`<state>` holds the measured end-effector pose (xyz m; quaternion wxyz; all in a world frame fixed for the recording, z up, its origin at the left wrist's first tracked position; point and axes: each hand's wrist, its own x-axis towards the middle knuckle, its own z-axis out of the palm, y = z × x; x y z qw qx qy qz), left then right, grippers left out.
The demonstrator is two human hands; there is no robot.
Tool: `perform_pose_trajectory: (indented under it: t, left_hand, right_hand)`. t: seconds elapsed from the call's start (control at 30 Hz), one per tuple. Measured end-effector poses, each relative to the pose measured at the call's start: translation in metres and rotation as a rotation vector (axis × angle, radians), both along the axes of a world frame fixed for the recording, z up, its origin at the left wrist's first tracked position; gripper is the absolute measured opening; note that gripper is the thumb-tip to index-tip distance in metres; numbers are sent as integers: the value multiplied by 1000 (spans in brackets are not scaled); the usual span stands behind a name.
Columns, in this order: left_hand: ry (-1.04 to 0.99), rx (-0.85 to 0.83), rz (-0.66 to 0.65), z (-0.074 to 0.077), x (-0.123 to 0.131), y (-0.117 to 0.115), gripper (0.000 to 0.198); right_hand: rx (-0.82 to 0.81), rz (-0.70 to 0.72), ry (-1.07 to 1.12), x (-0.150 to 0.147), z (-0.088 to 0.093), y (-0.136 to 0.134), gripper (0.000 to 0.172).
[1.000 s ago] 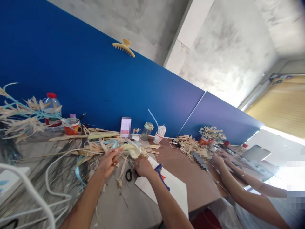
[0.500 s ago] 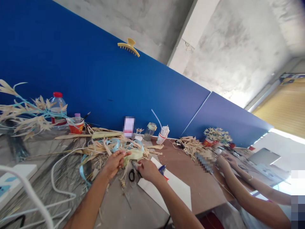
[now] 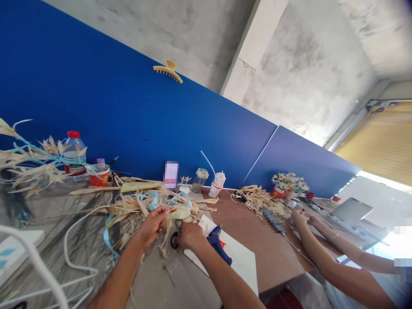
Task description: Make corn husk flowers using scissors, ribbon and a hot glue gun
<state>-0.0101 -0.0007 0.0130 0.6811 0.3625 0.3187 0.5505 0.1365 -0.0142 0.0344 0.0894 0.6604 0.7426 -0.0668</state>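
Observation:
My left hand is closed, with thumb and fingertips pinched on a pale green husk piece above the pile of dried husks. Just to the right, my right hand has its fingers curled at the black-handled scissors, partly covering them. A blue glue gun rests on a white sheet beside my right forearm. Pale blue ribbon runs through the husks.
Along the blue partition stand a red-capped bottle, a red cup, a glass jar and a cup of white sticks. White cables lie left. Another person's hands are at the right.
My right hand has moved left and down onto the scissors, uncovering more of the glue gun. My left hand still pinches the husk. The whole view has shifted slightly.

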Motion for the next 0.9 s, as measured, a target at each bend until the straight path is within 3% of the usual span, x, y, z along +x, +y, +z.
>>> perform_pose_trajectory:
  t: [0.1,0.33,0.6,0.8,0.9]
  left_hand:
    - [1,72,-22,-2,0,1,30]
    - [29,84,-16,-4,1,2,34]
    - [19,67,-8,-8,-1,5,33]
    - [14,67,15,-9,0,6,32]
    - [6,62,20,-7,1,5,32]
  right_hand:
    - [-4,-13,12,-1,3,1,45]
    - [-57,17,191,16,13,-7,17]
    - [-140,63,28,18,22,-22,48]
    - [-177,129,71,41,33,-26,29]
    - [-327,114,141,53,32,-28,20]
